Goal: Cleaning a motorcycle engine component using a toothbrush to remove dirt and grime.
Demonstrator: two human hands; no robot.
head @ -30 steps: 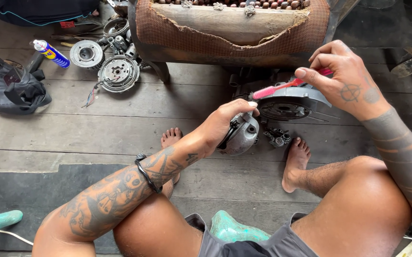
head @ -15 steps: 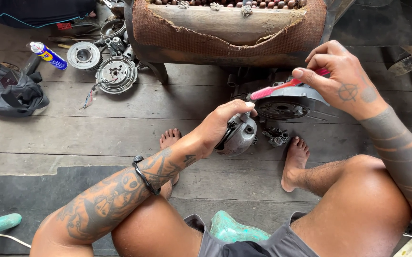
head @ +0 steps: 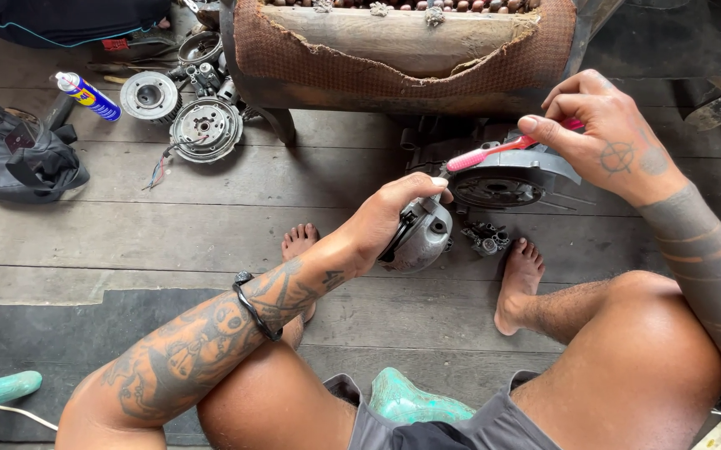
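Head view: left hand [head: 394, 218] grips a rounded grey metal cover [head: 420, 240] above the plank floor [head: 210, 225]. Right hand [head: 606, 137] pinches a pink toothbrush [head: 493, 152], its head near that cover, over a dark engine casing [head: 506, 179]. Farther left lie 2 round metal discs [head: 204, 127], a spray can [head: 87, 96] and a black bag [head: 31, 162].

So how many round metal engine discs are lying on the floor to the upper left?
2: one smaller disc beside the spray can, one larger wired disc just right of it. More may hide among the parts behind.
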